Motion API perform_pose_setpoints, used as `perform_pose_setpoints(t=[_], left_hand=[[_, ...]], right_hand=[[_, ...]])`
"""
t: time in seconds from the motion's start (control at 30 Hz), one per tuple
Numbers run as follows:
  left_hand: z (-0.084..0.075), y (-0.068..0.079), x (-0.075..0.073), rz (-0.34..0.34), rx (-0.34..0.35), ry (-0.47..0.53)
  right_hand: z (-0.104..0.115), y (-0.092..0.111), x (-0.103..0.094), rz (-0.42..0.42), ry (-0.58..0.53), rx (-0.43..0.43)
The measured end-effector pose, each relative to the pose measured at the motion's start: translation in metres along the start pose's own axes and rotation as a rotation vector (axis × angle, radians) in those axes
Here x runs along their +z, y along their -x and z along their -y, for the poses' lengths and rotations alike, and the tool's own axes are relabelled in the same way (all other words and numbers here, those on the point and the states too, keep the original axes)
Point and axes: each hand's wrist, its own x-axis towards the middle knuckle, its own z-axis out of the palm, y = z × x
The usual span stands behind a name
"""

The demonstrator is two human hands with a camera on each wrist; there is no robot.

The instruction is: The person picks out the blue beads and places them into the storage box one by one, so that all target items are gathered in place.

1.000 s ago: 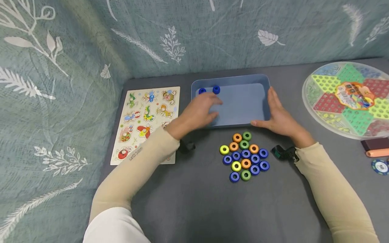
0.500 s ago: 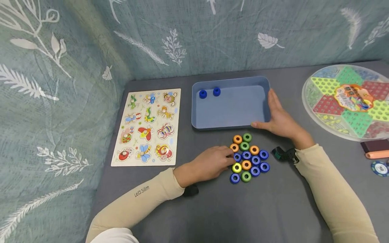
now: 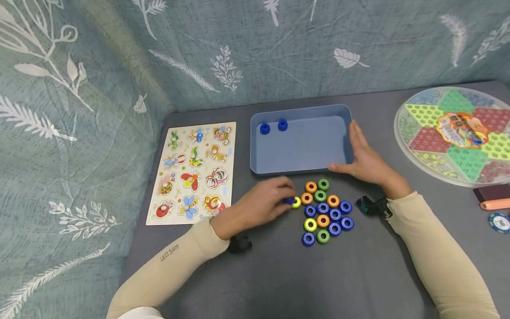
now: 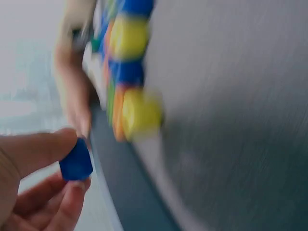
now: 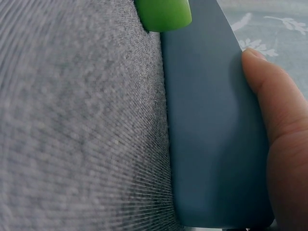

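My left hand [image 3: 260,203] pinches a blue ring-shaped bead [image 4: 76,161] between thumb and fingers, lifted off the table between the bead cluster and the tray's front side. A yellow bead [image 3: 295,203] lies just beyond its fingertips in the head view. At the front right corner of the blue tray [image 3: 307,153], my right hand [image 3: 368,161] rests with straight fingers along the right wall and the thumb [image 5: 269,86] at the front rim. Two blue beads, one of them a blue bead [image 3: 264,129] at the back left, sit inside the tray.
In front of the tray lie several orange, green, yellow and blue beads, among them a green bead [image 3: 323,236]. A wooden insect puzzle board [image 3: 191,173] is at the left. At the right are a round game board [image 3: 458,133] and a poker chip [image 3: 499,223].
My left hand moved from over the tray to the cluster's left side, took a blue bead there, and has drawn it up and left towards the tray. The right hand stays in place.
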Motion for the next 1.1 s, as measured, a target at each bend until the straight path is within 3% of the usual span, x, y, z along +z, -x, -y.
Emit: perform_pose_setpoints(t=[0.13,0.27,0.37,0.57,0.73,0.83,0.97,1.1], left_hand=[[0.044,-0.024,-0.02,-0.097,-0.238,0.018],[0.081,-0.045,-0.026,-0.059,-0.403,-0.01],[0.096,-0.053,-0.026,-0.014,-0.463,-0.015],[0.106,-0.058,-0.024,0.017,-0.526,-0.011],[0.107,-0.061,-0.023,0.001,-0.504,-0.026],[0.099,-0.062,-0.029,-0.018,-0.455,-0.046],[0.066,-0.06,-0.032,0.021,-0.282,-0.057],[0.02,-0.053,-0.018,0.147,-0.007,-0.034]], right_hand=[[-0.002,0.002,0.003,0.0,-0.006,0.0],[-0.005,0.006,0.008,0.013,-0.015,0.009],[-0.006,0.008,0.012,0.023,-0.022,0.013],[-0.006,0.007,0.014,0.01,-0.028,-0.01],[-0.007,0.005,0.01,-0.011,-0.04,-0.022],[-0.006,0.004,0.007,-0.02,-0.045,-0.03],[-0.006,0.001,0.004,-0.023,-0.041,-0.031],[-0.004,-0.002,0.001,-0.021,-0.044,-0.03]])
